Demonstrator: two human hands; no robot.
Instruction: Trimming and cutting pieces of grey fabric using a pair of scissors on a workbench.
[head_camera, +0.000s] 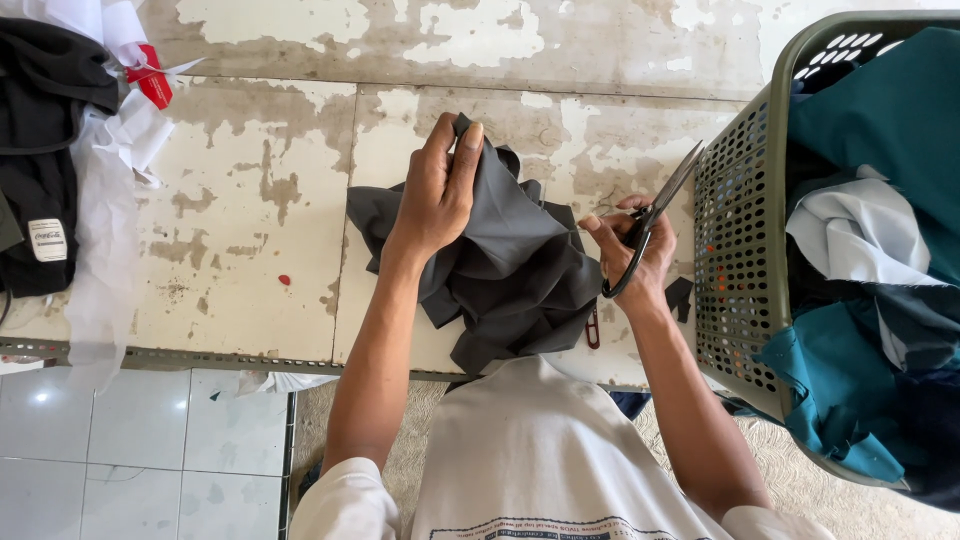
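Peeling white worktable (250, 200) above pale glossy floor tiles (140, 450).

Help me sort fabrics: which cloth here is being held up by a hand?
The dark grey cloth, pinched by the left hand; the teal and white cloths lie untouched in the basket.

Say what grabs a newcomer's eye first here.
The dark grey cloth bunched mid-table, its top pinched up by the left hand. Beside it the right hand holds black scissors with the blades pointing up. At the right edge, a green perforated basket is heaped with teal and white fabric.
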